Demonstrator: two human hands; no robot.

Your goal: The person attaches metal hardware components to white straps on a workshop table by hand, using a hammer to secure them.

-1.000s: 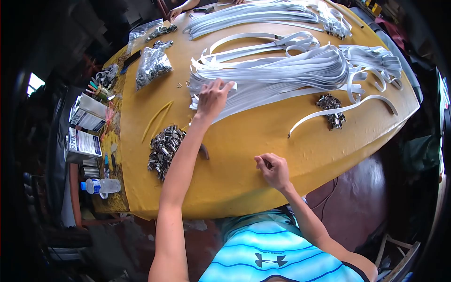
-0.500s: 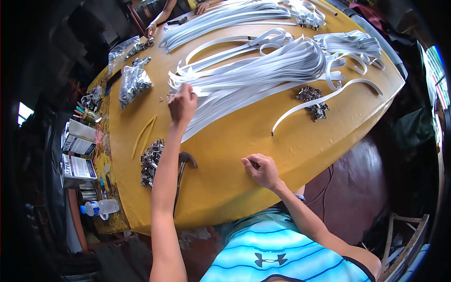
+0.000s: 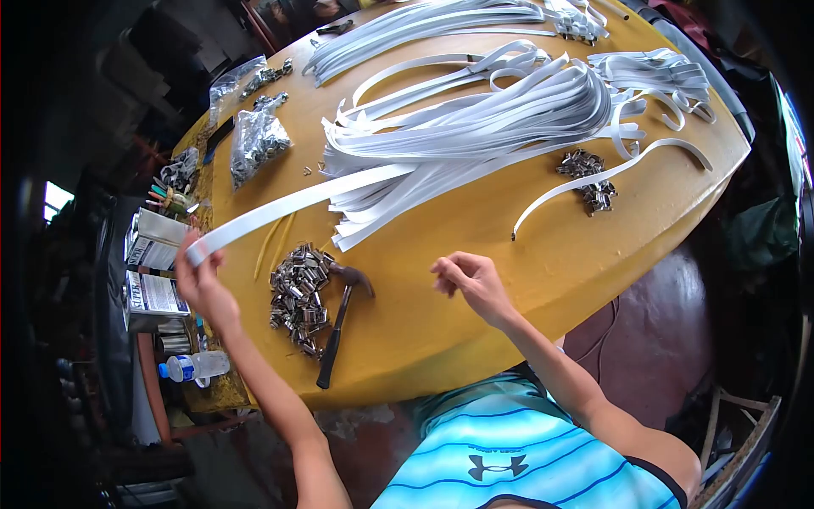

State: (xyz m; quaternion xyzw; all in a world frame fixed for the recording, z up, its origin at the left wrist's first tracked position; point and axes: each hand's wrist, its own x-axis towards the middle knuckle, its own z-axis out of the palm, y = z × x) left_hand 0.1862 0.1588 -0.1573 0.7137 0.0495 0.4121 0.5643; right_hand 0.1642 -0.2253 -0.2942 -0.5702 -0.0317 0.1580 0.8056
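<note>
My left hand (image 3: 203,276) grips the end of a white strap (image 3: 275,209) at the left side of the yellow table. The strap stretches from a large bundle of white straps (image 3: 475,127) in the middle. My right hand (image 3: 469,282) is above the front of the table, its fingers curled; whether they hold anything small is hidden. Between my hands lie a pile of metal clips (image 3: 298,297) and a hammer (image 3: 341,322). A single curved strap (image 3: 593,180) lies to the right.
Plastic bags of metal parts (image 3: 257,142) lie at the back left. Metal cans (image 3: 155,297) and a water bottle (image 3: 197,366) stand at the left edge. A second clip pile (image 3: 587,176) and more strap bundles (image 3: 657,76) are on the right.
My left hand has moved left and toward me from the bundle, drawing out one strap. My right hand has risen slightly. The view has shifted, and the co-worker's hands at the far edge are mostly out of view.
</note>
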